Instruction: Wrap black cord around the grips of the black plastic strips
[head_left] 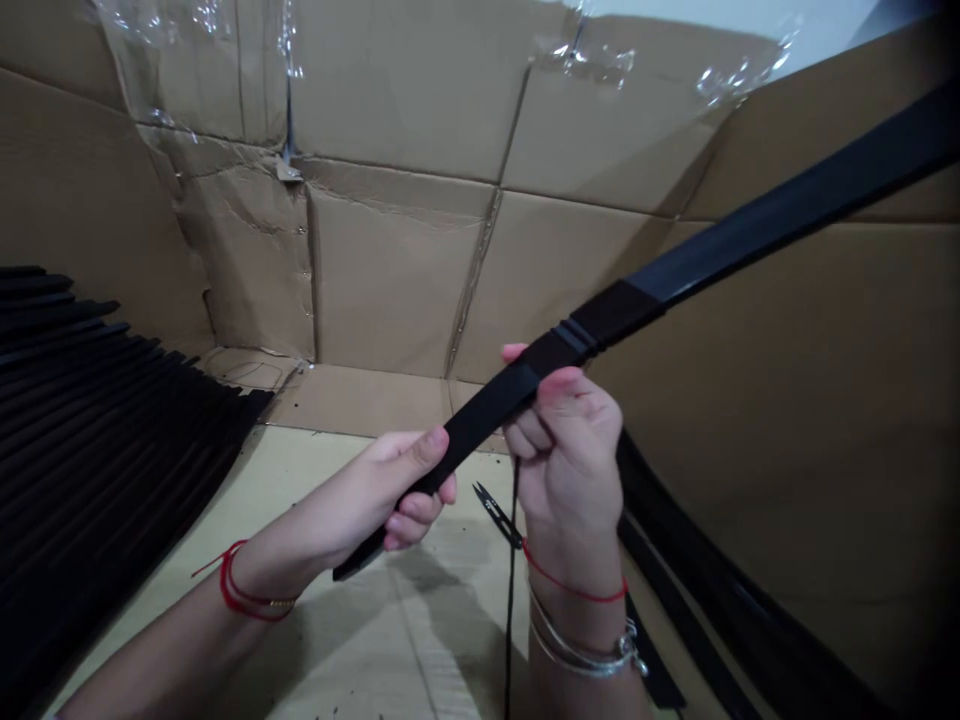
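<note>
Head view: the left hand point(397, 490) and right hand point(566, 450) grip closed around a black bow limb point(480, 430), its upper end cut off at the right edge; thread snips point(495, 515) and a black cord point(512, 580) lie below, stacked black limbs point(90, 420) at left.

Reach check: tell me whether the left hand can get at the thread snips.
Probably yes, once it lets go: the left hand grips the black bow limb, and the snips lie close by, nothing between them.

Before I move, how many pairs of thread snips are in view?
1: the black thread snips lying on the cardboard below the right hand holding the black bow limb, partly behind that wrist. More could be hidden among the stacked black strips.
</note>
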